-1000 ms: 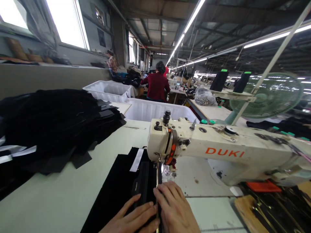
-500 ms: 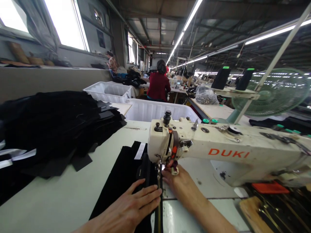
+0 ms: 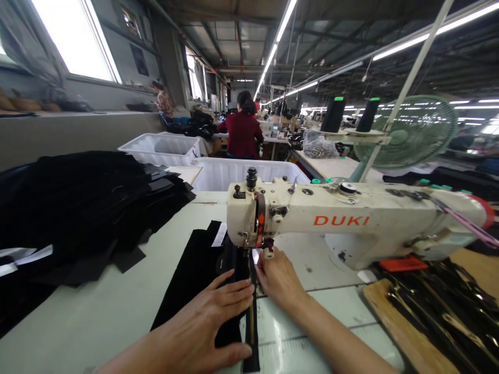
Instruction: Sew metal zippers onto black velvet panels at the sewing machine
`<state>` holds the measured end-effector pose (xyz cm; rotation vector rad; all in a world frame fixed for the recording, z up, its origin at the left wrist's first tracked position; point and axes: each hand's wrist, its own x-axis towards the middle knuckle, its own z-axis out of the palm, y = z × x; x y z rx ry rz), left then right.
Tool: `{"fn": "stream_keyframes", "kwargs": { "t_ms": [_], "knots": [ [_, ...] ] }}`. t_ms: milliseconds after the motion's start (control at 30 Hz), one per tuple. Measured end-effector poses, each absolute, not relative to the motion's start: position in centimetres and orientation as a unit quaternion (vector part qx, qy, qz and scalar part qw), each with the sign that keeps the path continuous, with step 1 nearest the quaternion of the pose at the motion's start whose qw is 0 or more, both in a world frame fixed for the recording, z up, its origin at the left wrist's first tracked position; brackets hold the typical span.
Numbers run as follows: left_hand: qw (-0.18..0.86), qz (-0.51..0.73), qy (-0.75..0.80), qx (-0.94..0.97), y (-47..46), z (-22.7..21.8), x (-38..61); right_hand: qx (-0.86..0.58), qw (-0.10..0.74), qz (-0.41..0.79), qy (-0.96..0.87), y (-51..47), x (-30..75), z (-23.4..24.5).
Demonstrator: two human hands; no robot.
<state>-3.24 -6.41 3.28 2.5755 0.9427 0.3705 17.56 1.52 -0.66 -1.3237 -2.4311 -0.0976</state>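
A black fabric piece (image 3: 191, 280) with a zipper (image 3: 251, 317) along its right edge lies on the table under the head of a cream DUKI sewing machine (image 3: 331, 221). My left hand (image 3: 212, 317) lies flat on the fabric, fingers spread, pressing it down just left of the zipper. My right hand (image 3: 275, 278) is at the needle area, fingers curled against the zipper edge right beside the presser foot (image 3: 249, 254). A small white label (image 3: 219, 235) sits on the fabric behind the needle.
A big heap of black fabric pieces (image 3: 78, 208) fills the left of the table. White plastic bins (image 3: 234, 174) stand behind the machine. A green fan (image 3: 405, 132) and thread cones (image 3: 333, 114) are at the right. Zippers lie on a wooden board (image 3: 409, 332). A person in red (image 3: 241, 132) sits ahead.
My right hand went from beside my left hand forward to the presser foot and stays there. My left hand spread flat on the fabric. The view shifted slightly.
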Motion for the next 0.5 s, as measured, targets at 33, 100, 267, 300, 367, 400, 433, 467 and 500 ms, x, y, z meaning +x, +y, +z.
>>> {"fn": "stream_keyframes", "kwargs": {
  "t_ms": [33,100,267,300,367,400,433,467,500],
  "knots": [
    [0.187,0.133,0.333,0.915,-6.4,3.4,-3.2,-0.478,0.184,-0.030,-0.859,1.8,17.4,-0.5],
    [0.186,0.137,0.329,0.916,-6.3,3.6,-3.0,-0.493,0.181,-0.018,-0.851,2.3,17.2,-0.1],
    [0.185,0.131,0.318,0.921,-6.1,3.9,-2.6,-0.527,0.176,0.004,-0.832,2.3,17.0,0.0],
    [0.186,0.128,0.317,0.921,-6.1,3.9,-2.6,-0.531,0.177,0.006,-0.828,2.4,17.0,0.0],
    [0.184,0.124,0.318,0.922,-6.0,3.8,-2.4,-0.535,0.179,0.009,-0.826,2.4,17.0,-0.3],
    [0.179,0.126,0.318,0.922,-6.1,3.8,-2.4,-0.535,0.180,0.010,-0.825,2.4,17.1,-0.4],
    [0.173,0.129,0.320,0.922,-6.1,3.7,-2.3,-0.534,0.181,0.011,-0.826,2.4,17.1,-0.6],
    [0.167,0.133,0.322,0.922,-6.2,3.7,-2.3,-0.533,0.182,0.011,-0.826,2.3,17.1,-0.8],
    [0.164,0.134,0.322,0.923,-6.3,3.7,-2.3,-0.534,0.184,0.012,-0.825,2.2,17.1,-0.9]
  ]
}}
